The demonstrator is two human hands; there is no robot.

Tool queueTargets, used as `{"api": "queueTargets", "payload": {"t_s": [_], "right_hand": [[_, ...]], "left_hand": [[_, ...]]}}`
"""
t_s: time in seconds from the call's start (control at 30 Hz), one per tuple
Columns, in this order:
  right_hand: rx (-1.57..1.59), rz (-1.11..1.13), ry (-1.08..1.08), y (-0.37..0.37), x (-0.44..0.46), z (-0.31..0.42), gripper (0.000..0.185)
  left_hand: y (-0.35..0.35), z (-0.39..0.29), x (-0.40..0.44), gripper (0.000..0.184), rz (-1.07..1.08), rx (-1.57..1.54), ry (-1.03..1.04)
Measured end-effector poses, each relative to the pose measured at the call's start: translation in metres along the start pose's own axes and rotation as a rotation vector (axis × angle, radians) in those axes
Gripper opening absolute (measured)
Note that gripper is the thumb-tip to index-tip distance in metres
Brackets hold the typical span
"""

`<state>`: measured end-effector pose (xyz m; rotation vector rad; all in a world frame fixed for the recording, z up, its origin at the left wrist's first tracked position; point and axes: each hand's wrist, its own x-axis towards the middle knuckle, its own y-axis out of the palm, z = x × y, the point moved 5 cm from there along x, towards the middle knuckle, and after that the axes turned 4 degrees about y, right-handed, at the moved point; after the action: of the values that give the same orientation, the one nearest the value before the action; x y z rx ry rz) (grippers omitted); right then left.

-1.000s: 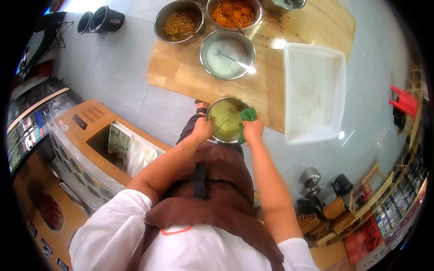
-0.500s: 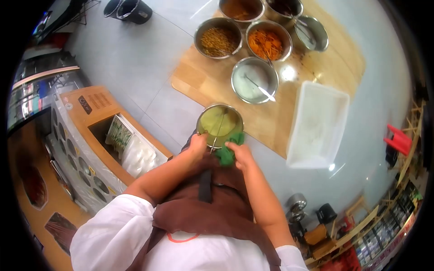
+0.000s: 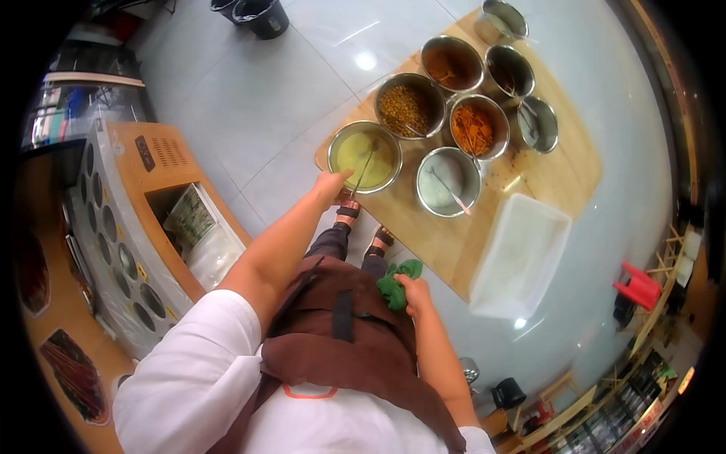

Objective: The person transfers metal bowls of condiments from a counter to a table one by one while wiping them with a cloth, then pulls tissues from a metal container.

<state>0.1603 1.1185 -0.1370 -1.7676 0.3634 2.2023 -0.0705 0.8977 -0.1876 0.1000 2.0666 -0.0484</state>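
Note:
A steel pot (image 3: 330,155) of yellow-green liquid, with a long-handled ladle (image 3: 361,172) in it, stands at the near left corner of the wooden table (image 3: 427,246). My left hand (image 3: 333,188) is closed on its near rim; some of the fingers are hidden. Away from the table, in front of my apron, my right hand (image 3: 414,293) grips a bunched green cloth (image 3: 393,287). Beside the pot stand a steel pot of whitish liquid (image 3: 439,178) and one of yellowish-brown pieces (image 3: 401,110). Orange-red strips (image 3: 470,130) fill another pot behind them.
More steel pots, among them one with reddish-brown contents (image 3: 451,64), stand farther back. A white plastic tub (image 3: 522,257) lies on the table's right side. To my left is a wood-topped cabinet (image 3: 162,163); black bins (image 3: 261,19) and a red stool (image 3: 637,286) stand on the floor.
The pot of yellow-green liquid has moved from in front of my body onto the table corner. My right hand, with the green cloth, has come away from it and back toward me.

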Motion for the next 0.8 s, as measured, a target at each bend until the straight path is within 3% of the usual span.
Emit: {"api": "queueTargets", "payload": {"t_s": [0.13,0.2,0.23,0.3,0.33,0.43,0.5,0.57,0.7,0.77,0.8], "right_hand": [[-0.017,0.071,-0.080,0.003,0.000,0.004,0.026],[-0.130,0.105,-0.120,-0.002,-0.008,0.015,0.038],[-0.107,0.069,-0.140,-0.015,-0.008,0.009,0.038],[0.297,0.190,-0.048,-0.039,0.015,-0.005,0.055],[0.300,0.176,-0.036,-0.058,0.022,-0.014,0.058],[0.412,0.165,-0.088,-0.104,0.001,-0.033,0.051],[0.442,0.132,-0.108,-0.135,-0.018,-0.050,0.043],[0.368,0.013,-0.083,-0.172,-0.023,-0.077,0.039],[0.352,-0.267,-0.159,-0.254,-0.032,-0.139,0.033],[0.334,-0.753,-0.288,-0.282,-0.073,-0.136,0.031],[0.341,-0.762,-0.292,-0.292,-0.081,-0.133,0.031]], "left_hand": [[-0.003,0.001,-0.021,0.067,0.005,-0.191,-0.002],[-0.023,0.022,-0.028,0.078,0.065,-0.193,0.094],[-0.035,0.030,-0.041,0.073,0.022,-0.161,0.159],[-0.061,0.056,-0.060,0.056,-0.060,-0.118,0.200],[-0.075,0.075,-0.071,0.050,-0.129,-0.133,0.225],[-0.112,0.156,-0.093,0.038,-0.237,-0.171,0.123],[-0.105,0.183,-0.116,0.034,-0.135,-0.093,0.005],[-0.067,0.169,-0.142,0.034,-0.046,0.021,-0.064],[0.036,0.110,-0.156,0.034,0.188,0.275,0.104],[0.087,0.085,-0.149,0.034,0.329,0.378,0.225],[0.111,0.074,-0.149,0.035,0.377,0.396,0.239]]}}
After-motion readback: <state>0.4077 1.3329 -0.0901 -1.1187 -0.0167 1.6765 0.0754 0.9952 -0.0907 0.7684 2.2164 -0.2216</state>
